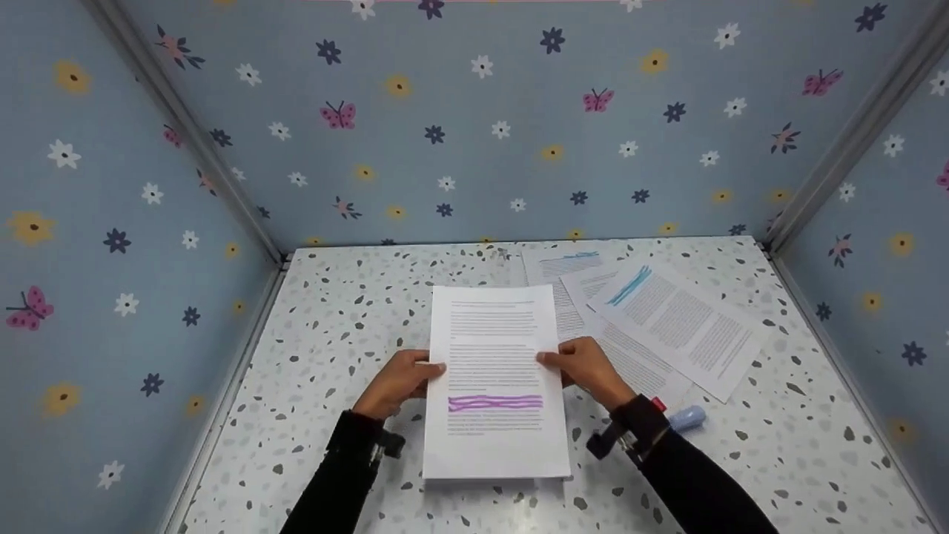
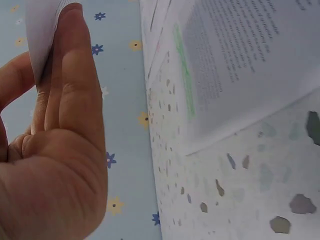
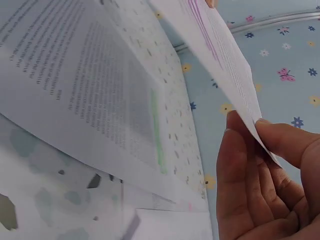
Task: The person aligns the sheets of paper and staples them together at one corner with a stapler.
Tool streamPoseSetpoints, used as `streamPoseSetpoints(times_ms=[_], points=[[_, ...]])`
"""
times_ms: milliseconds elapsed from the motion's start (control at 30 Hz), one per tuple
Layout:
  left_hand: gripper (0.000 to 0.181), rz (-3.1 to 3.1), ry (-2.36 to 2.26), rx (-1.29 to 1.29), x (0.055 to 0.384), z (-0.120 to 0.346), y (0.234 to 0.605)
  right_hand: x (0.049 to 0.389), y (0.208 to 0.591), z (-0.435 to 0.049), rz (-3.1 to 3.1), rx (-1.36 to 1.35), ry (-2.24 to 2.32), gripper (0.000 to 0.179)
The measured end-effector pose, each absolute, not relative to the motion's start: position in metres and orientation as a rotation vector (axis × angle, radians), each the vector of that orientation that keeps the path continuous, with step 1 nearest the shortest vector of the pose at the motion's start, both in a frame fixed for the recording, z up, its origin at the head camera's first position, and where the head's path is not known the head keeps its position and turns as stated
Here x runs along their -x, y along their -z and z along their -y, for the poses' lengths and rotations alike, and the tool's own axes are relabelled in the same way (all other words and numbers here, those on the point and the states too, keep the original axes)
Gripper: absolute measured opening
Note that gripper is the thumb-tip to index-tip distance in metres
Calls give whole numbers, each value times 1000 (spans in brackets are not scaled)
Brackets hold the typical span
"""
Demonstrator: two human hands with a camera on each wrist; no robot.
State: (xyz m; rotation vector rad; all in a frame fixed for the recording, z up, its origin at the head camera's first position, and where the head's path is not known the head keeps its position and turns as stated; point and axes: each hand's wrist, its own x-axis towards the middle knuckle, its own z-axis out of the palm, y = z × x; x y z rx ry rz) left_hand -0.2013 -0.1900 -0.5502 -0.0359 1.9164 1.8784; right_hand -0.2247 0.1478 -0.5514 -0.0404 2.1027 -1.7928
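Both hands hold up a printed paper (image 1: pixel 493 319) with a purple highlighted band; whether it is one sheet or several I cannot tell. My left hand (image 1: pixel 400 380) pinches its left edge, thumb on the front and fingers behind. At the right edge, my right hand (image 1: pixel 589 367) pinches it the same way. Beneath, a printed page with a green highlighted line (image 2: pixel 210 80) appears to lie on the table, mostly hidden from the head view by the held paper.
To the right, overlapping printed sheets (image 1: pixel 689 326) bear blue highlighting. A pale blue marker (image 1: pixel 688 419) lies beside the right wrist, with a small red object (image 1: pixel 658 404) partly hidden there. Flower-patterned walls (image 1: pixel 474 148) enclose the speckled table (image 1: pixel 319 311) at the back and sides.
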Motion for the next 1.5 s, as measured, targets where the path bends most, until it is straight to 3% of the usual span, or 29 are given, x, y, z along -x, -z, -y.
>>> streamPoseSetpoints(times_ms=[167, 833, 1233, 1500], points=[[36, -1918, -1844, 96, 189, 194, 568, 218, 574, -141, -2166, 10, 1701, 25], [39, -1957, -1770, 257, 173, 205, 594, 205, 601, -122, -2380, -61, 1467, 23], [21, -2104, -1670, 390, 189, 200, 596, 217, 600, -122, -2485, -47, 1417, 24], [19, -2377, -1539, 349, 196, 199, 600, 225, 612, -123, -2543, -89, 1327, 27]])
